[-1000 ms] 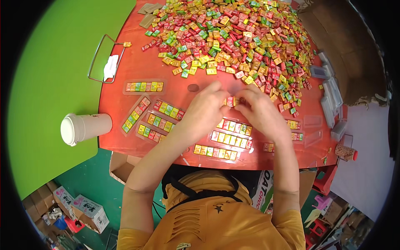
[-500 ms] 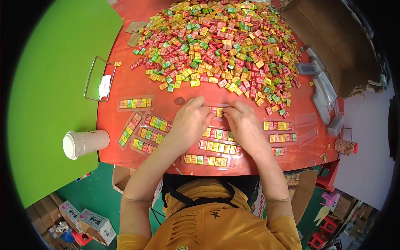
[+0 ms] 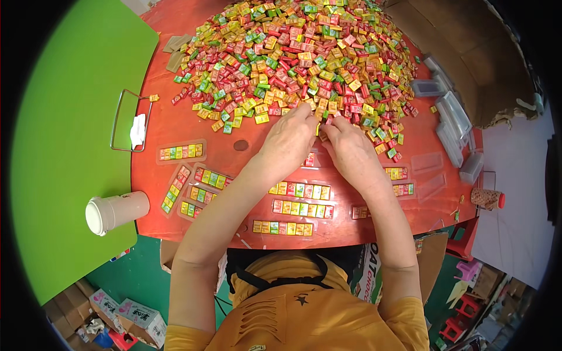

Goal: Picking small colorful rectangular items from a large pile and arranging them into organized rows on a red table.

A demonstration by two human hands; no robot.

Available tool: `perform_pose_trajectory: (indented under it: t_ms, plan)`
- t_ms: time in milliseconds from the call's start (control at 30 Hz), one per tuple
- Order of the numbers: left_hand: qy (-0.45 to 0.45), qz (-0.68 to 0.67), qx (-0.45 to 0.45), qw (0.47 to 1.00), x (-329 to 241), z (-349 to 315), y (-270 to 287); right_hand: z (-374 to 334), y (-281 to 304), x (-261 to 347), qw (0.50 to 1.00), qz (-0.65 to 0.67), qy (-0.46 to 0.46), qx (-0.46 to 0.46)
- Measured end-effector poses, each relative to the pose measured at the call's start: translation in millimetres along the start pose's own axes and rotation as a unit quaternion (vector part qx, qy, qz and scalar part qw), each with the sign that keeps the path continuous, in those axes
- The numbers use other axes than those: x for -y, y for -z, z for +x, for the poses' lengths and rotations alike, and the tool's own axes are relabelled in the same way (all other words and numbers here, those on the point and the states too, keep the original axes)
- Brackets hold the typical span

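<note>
A big heap of small wrapped candies [image 3: 293, 58] in red, yellow, green and orange covers the far part of the red table. Both hands are at its near edge, close together. My left hand [image 3: 288, 140] is closed, with a yellow candy [image 3: 318, 129] at its fingertips. My right hand [image 3: 351, 146] pinches at the candies beside it; a pinkish piece shows between thumb and fingers. Just nearer, between my wrists, lies a clear tray [image 3: 314, 159], partly hidden, with candy in it. Filled trays [image 3: 303, 209] with rows of candies lie below my hands.
More filled trays [image 3: 181, 152] lie at left and right. A white cup [image 3: 120, 212] lies on its side near the left edge, below a metal wire stand [image 3: 120, 120]. Empty clear trays [image 3: 453, 117] are stacked at right by a cardboard box [image 3: 468, 52]. A patterned jar [image 3: 487, 199] lies at far right.
Both hands have moved away from the tray, farther out to the near edge of the candy heap, and now finger candies there. The whole view has shifted slightly.
</note>
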State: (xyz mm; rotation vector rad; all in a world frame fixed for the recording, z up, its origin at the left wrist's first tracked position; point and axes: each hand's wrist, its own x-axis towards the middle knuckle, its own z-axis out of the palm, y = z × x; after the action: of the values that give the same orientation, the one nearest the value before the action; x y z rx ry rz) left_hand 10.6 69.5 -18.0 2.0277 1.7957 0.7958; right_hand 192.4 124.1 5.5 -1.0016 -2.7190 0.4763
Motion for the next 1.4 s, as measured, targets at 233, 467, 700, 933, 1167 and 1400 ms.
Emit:
perform_pose_trajectory:
  t_ms: [233,467,700,933,1167,1400]
  plan:
    - [-0.072,-0.082,-0.021,0.994,1,5,1,0,10,-3,1.0,0.018,-0.012,0.001]
    - [-0.095,-0.105,-0.013,0.99,-20,-31,-2,-48,17,7,0.994,0.094,-0.051,0.001]
    - [-0.173,0.018,-0.03,0.984,-31,-45,-6,-67,-12,23,0.997,-0.054,-0.004,-0.058]
    - [-0.086,-0.032,-0.024,0.995,-29,-20,-13,-56,5,-10,0.981,0.033,-0.089,-0.171]
    - [-0.095,-0.014,-0.084,0.992,-27,25,-36,-42,1,-22,0.985,-0.072,-0.11,-0.11]
    - [-0.065,-0.028,-0.016,0.997,-22,18,-27,-46,4,-22,0.993,0.002,-0.062,-0.099]
